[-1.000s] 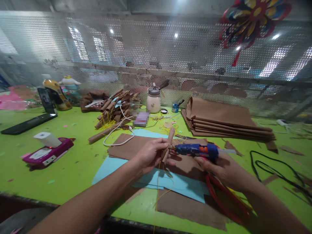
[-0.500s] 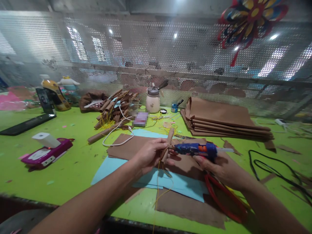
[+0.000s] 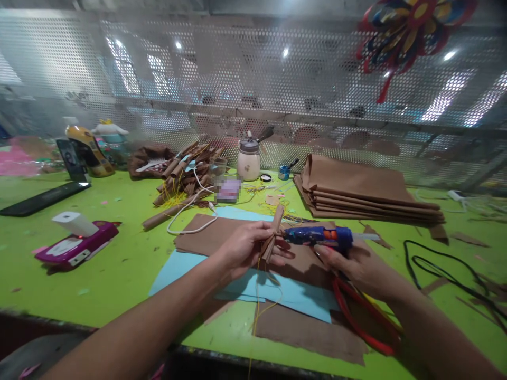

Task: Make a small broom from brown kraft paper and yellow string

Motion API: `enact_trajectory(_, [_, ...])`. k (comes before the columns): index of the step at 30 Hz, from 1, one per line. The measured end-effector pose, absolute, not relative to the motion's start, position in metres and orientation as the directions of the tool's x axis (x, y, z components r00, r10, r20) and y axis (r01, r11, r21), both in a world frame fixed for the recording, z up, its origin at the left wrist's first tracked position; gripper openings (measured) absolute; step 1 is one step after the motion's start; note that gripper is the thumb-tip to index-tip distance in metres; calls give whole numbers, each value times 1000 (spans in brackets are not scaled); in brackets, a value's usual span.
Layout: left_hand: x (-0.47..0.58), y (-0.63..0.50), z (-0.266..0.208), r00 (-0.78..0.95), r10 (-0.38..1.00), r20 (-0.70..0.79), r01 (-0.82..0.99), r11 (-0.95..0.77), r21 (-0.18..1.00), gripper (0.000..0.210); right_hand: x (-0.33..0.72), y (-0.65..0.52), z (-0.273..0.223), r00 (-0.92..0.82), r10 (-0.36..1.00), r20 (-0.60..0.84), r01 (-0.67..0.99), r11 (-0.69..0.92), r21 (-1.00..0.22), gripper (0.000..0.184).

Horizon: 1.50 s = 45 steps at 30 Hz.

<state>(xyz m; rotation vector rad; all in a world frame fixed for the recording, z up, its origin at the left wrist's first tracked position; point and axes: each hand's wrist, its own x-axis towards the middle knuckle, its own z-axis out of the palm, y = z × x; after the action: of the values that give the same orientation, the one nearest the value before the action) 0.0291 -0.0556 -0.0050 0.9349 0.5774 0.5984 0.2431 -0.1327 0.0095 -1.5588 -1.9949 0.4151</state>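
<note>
A: How are the hands gripping?
B: Above the light-blue sheets (image 3: 309, 307), the right hand (image 3: 358, 264) is wrapping around the hot-glue gun (image 3: 311, 236); the left hand (image 3: 247, 245) is pinching the brown paper roll (image 3: 278, 215) between thumb and fingers, just beside the nozzle (image 3: 283, 234)
A: What is lying beyond?
B: Folded brown paper (image 3: 356, 182) is resting before the perforated screen (image 3: 229, 79)

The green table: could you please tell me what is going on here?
A person's bare left hand holds a rolled brown paper piece with thin yellow string hanging below. The right hand grips a blue glue gun, its tip at the paper piece; whether they touch is unclear. Behind, a pile of brown paper rolls and a stack of folded brown paper lie on the green table.
</note>
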Motion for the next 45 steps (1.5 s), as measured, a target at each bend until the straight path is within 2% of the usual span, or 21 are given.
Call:
enact_trajectory(8, [29,-55,-4,704,681,-203,-225,484,846,9,242,-136,9,-213,956,200,763,291,-577,30])
enact_trajectory(13, [28,-55,-5,692,686,-225,-229,505,832,8,240,-139,10,-239,962,135,726,270,-633,37])
enact_trajectory(23, [28,-56,-1,642,716,-274,-198,499,844,5,235,-145,13,-240,970,51,655,200,-728,34])
enact_trajectory(30, [29,-57,2,639,714,-285,-188,504,843,7,237,-146,12,-241,969,58,659,208,-723,30])
enact_trajectory(37, [29,-59,1,685,677,-269,-186,519,834,8,246,-140,9,-193,970,146,752,242,-613,36])
enact_trajectory(45, [29,-58,-1,640,723,-260,-169,462,870,6,236,-147,11,-219,969,117,708,240,-664,27])
